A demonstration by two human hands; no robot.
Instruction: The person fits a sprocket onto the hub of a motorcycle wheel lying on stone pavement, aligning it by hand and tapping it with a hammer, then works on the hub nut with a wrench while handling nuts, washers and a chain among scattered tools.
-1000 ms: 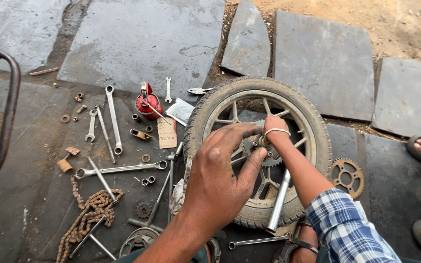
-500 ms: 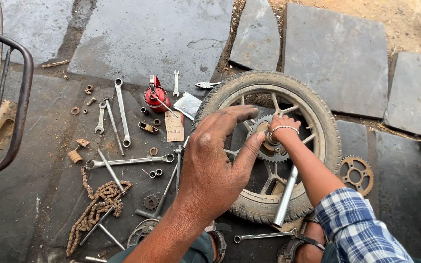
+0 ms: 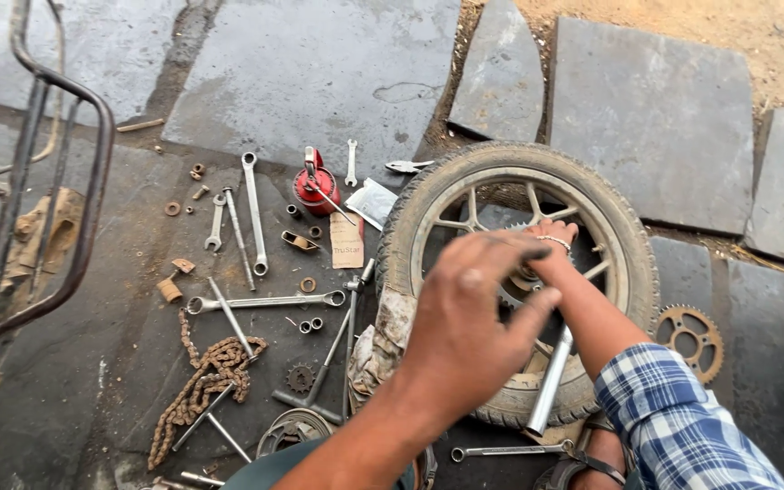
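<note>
Your left hand [image 3: 465, 327] hovers in the lower centre of the frame, above the near rim of the black rubber motorcycle wheel with grey cast spokes [image 3: 623, 236], which lies flat on the dark stone floor [image 3: 301, 63] at centre right. Its fingers are spread apart and slightly curled, clamped on nothing, though motion blur softens their outline. Your right hand [image 3: 551, 245], at the end of a blue-and-white checked sleeve [image 3: 673, 422], reaches in from the lower right to the wheel's hub; its fingers are bunched together at the hub, but you cannot tell whether they pinch anything. A bright steel axle tube [image 3: 551, 377] slants across the near tyre wall below that wrist. To the right of the wheel a rusty toothed sprocket [image 3: 690, 336] lies flat on the slab. Left of the wheel, tools are scattered: a red oil can [image 3: 315, 186] in the upper middle, long silver spanners [image 3: 254, 213] beside it, and a greasy brown drive chain [image 3: 206, 381] heaped at lower left. A black tubular metal frame [image 3: 65, 181] fills the left edge.
</note>
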